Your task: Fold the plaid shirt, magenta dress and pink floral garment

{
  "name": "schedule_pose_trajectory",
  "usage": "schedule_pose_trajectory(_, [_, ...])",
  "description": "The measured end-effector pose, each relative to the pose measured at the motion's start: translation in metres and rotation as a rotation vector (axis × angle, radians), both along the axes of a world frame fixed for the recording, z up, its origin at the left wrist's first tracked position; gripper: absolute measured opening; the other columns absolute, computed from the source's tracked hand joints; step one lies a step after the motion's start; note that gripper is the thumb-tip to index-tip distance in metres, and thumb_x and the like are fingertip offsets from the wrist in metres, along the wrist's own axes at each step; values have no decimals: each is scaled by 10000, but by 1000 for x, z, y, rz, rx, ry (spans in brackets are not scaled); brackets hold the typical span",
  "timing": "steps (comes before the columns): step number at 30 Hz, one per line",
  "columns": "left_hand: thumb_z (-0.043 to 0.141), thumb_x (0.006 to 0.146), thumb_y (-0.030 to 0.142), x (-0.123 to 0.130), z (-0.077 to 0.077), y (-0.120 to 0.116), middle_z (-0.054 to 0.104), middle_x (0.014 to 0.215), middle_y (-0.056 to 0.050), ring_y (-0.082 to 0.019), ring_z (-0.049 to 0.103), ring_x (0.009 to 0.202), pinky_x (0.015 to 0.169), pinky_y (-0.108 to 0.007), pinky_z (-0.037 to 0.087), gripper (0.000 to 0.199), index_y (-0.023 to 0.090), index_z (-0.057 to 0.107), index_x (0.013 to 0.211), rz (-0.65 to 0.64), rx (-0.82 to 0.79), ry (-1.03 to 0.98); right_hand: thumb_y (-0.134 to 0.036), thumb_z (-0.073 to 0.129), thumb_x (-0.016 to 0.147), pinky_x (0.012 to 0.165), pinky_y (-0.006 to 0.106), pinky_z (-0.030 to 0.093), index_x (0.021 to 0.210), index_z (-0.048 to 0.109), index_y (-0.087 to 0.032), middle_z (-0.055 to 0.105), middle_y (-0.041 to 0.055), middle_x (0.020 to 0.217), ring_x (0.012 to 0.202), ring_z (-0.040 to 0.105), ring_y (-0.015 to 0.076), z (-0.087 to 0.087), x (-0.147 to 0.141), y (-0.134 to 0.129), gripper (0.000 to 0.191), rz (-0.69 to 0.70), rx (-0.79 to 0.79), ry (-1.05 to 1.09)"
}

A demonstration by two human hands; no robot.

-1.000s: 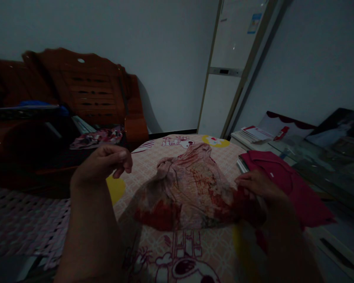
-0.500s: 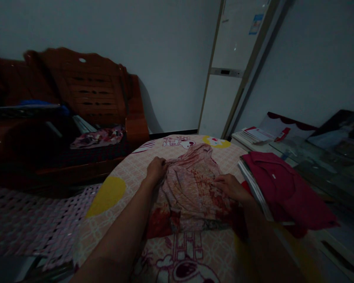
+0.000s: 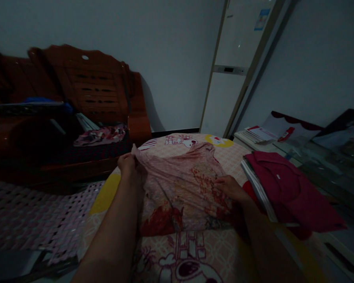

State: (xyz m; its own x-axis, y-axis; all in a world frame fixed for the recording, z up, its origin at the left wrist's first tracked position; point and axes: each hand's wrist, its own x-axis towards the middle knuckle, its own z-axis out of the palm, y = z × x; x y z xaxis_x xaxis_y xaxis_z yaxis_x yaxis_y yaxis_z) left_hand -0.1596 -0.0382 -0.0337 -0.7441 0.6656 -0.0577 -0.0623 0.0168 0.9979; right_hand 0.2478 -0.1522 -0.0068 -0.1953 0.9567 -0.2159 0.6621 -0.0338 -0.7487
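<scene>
A pink shirt (image 3: 177,192) with a red and brown print lies on a round table (image 3: 218,251) with a patterned cover. My left hand (image 3: 128,162) pinches the shirt's far left corner and holds it stretched out and slightly raised. On the shirt's right side rests my right hand (image 3: 230,188), its fingers together and pinching the cloth; the fingertips are partly hidden. A few creases run across the fabric between both hands.
Folded magenta clothing (image 3: 286,188) lies on a stack right of the shirt. Papers (image 3: 261,134) sit on a glass-topped surface behind it. At left stand a wooden bench (image 3: 103,86) with crumpled cloth (image 3: 102,135) and a woven seat (image 3: 44,220). A tall white cabinet-like unit (image 3: 224,98) stands behind.
My left hand has moved left, drawing the shirt's left corner outward, so the cloth is spread wider. My right hand stays at nearly the same spot on the shirt.
</scene>
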Motion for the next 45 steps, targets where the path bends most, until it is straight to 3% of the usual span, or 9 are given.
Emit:
schedule_pose_trajectory(6, [584, 759, 293, 9, -4, -2, 625, 1212, -158, -280, 605, 1124, 966, -399, 477, 439, 159, 574, 1177, -49, -110, 491, -276, 519, 844, 403, 194, 388, 841, 680, -151, 636, -14, 590, 436, 577, 114, -5, 2, 1, 204, -27, 5, 9])
schedule_pose_trajectory(12, [689, 673, 362, 12, -7, -2, 694, 1047, -208, -404, 608, 1099, 900, -461, 463, 294, 163, 650, 886, -284, -427, 848, -291, 506, 841, 407, 206, 400, 836, 667, -153, 635, -12, 577, 439, 598, 132, -9, 4, 5, 213, -6, 26, -33])
schedule_pose_trajectory(14, [687, 650, 326, 10, -5, -1, 710, 952, -165, -378, 639, 1030, 833, -419, 479, 186, 193, 624, 763, -352, -446, 837, -295, 500, 838, 412, 207, 402, 811, 655, -156, 625, -17, 566, 432, 591, 131, -12, 5, 6, 210, -4, 35, -23])
schedule_pose_trajectory(17, [632, 678, 329, 8, -2, -1, 693, 838, -92, -286, 662, 902, 721, -332, 491, 156, 200, 590, 754, -362, -261, 632, -300, 484, 839, 432, 208, 417, 762, 630, -163, 613, -25, 559, 434, 581, 124, -15, 6, 6, 214, 15, 46, 2])
schedule_pose_trajectory(21, [573, 716, 374, 6, 0, -1, 633, 740, -8, -162, 617, 689, 585, -234, 464, 234, 193, 575, 864, -298, -9, 214, -311, 485, 831, 450, 216, 440, 763, 626, -166, 624, -21, 583, 455, 583, 128, -15, 6, 5, 214, 17, 20, 27])
schedule_pose_trajectory(25, [661, 640, 414, 9, 4, -5, 630, 716, 3, -139, 596, 639, 572, -227, 465, 352, 178, 614, 897, -315, 0, 54, -316, 494, 824, 438, 222, 431, 735, 613, -173, 624, -13, 588, 447, 582, 133, -12, 4, 5, 206, 18, 47, -5])
schedule_pose_trajectory(32, [789, 444, 304, 5, 15, -16, 718, 869, -54, -185, 645, 761, 664, -275, 494, 541, 148, 720, 957, -633, 77, 113, -349, 497, 839, 467, 233, 448, 803, 663, -176, 668, 11, 651, 510, 606, 154, 2, 0, 0, 242, 27, 119, -28])
schedule_pose_trajectory(38, [745, 390, 189, -11, 1, -17, 721, 817, -47, -233, 655, 774, 609, -275, 479, 434, 174, 734, 824, -565, -84, 325, -342, 482, 881, 584, 251, 456, 870, 721, -177, 705, 38, 730, 616, 632, 169, 19, -26, 9, 291, 90, 336, -68])
schedule_pose_trajectory(45, [659, 631, 310, -11, -14, -4, 752, 793, -81, -253, 691, 858, 680, -288, 492, 157, 198, 721, 722, -397, -140, 528, -277, 469, 896, 729, 278, 452, 799, 714, -156, 721, 79, 792, 766, 641, 201, 9, -63, 88, 290, 53, 590, -280])
